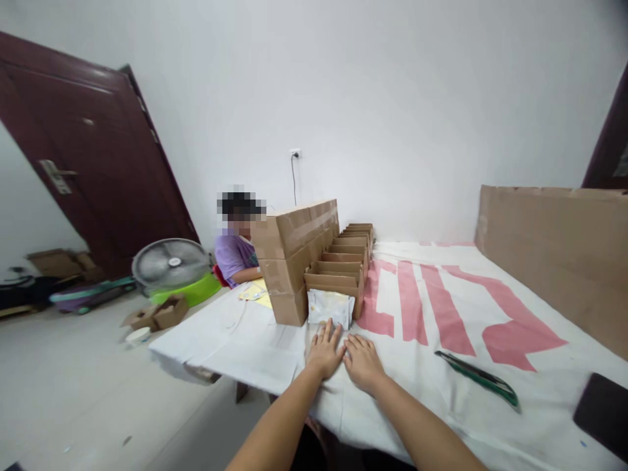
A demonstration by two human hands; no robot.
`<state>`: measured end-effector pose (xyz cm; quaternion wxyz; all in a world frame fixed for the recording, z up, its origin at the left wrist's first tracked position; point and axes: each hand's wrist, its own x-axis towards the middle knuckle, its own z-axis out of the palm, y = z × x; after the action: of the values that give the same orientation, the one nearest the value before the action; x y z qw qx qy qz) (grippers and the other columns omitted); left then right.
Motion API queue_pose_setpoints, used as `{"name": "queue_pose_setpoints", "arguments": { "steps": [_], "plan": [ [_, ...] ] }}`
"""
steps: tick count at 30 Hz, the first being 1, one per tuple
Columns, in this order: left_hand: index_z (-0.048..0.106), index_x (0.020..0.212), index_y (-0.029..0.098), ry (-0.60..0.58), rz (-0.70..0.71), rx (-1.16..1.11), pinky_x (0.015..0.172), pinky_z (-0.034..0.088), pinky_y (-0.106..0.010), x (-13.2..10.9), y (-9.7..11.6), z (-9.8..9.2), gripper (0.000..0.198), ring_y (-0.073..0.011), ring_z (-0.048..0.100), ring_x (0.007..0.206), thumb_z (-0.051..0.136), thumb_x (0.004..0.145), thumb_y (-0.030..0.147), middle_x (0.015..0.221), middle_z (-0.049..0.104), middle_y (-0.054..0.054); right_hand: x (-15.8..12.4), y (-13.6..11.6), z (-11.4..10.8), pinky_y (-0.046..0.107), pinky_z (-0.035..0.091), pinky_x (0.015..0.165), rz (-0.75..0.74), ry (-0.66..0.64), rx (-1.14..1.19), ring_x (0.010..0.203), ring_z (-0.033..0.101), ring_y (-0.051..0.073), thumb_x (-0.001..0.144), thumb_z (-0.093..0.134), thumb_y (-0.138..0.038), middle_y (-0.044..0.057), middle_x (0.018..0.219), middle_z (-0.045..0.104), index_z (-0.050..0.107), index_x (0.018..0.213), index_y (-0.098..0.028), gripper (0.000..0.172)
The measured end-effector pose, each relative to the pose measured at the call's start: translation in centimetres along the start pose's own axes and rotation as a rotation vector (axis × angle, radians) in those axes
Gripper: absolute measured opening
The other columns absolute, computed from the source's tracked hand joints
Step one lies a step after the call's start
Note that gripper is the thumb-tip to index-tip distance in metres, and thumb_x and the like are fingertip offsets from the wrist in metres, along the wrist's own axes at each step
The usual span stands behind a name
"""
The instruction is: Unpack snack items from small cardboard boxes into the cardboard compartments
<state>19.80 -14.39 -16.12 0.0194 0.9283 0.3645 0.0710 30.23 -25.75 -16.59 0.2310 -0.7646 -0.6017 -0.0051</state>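
Observation:
My left hand (324,352) lies flat on the cloth-covered table, fingers spread, its fingertips at the lower edge of a white plastic packet (330,307). Beside it my right hand (363,360) rests palm down with its fingers stretched out, holding nothing. The packet leans against the front of a row of open cardboard boxes (336,278) that runs back toward the wall. To the left of that row stands a stack of taped, closed cardboard boxes (289,261).
A green utility knife (478,379) lies to the right, near a dark flat object (603,415). A large cardboard sheet (554,255) stands along the right side. Behind the stack sits a person in a purple shirt (231,256) near yellow papers (256,292). A fan (171,265) is on the floor.

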Motion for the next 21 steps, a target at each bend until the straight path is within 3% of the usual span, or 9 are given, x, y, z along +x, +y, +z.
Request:
{"name": "queue_pose_setpoints", "arguments": {
  "steps": [11,21],
  "plan": [
    [0.022,0.146,0.031,0.024,0.003,-0.056,0.111,0.019,-0.049,0.04,-0.22,0.21,0.063,-0.0298,0.018,0.141,0.036,0.089,0.050,0.157,0.003,-0.007,-0.06,-0.41,-0.29,0.035,0.021,0.109,0.008,0.020,-0.022,0.131,0.036,0.020,0.089,0.040,-0.033,0.005,0.142,0.046,0.051,0.131,-0.021,0.045],
    [0.022,0.147,0.029,0.009,-0.006,-0.084,0.111,0.018,-0.049,-0.32,0.12,-0.76,0.064,-0.0301,0.014,0.142,0.036,0.088,0.050,0.157,0.003,-0.006,0.04,-0.57,-0.35,0.037,0.023,0.109,0.004,0.008,-0.045,0.131,0.038,0.021,0.089,0.039,-0.031,0.005,0.141,0.047,0.052,0.130,-0.020,0.044]
  ]
}}
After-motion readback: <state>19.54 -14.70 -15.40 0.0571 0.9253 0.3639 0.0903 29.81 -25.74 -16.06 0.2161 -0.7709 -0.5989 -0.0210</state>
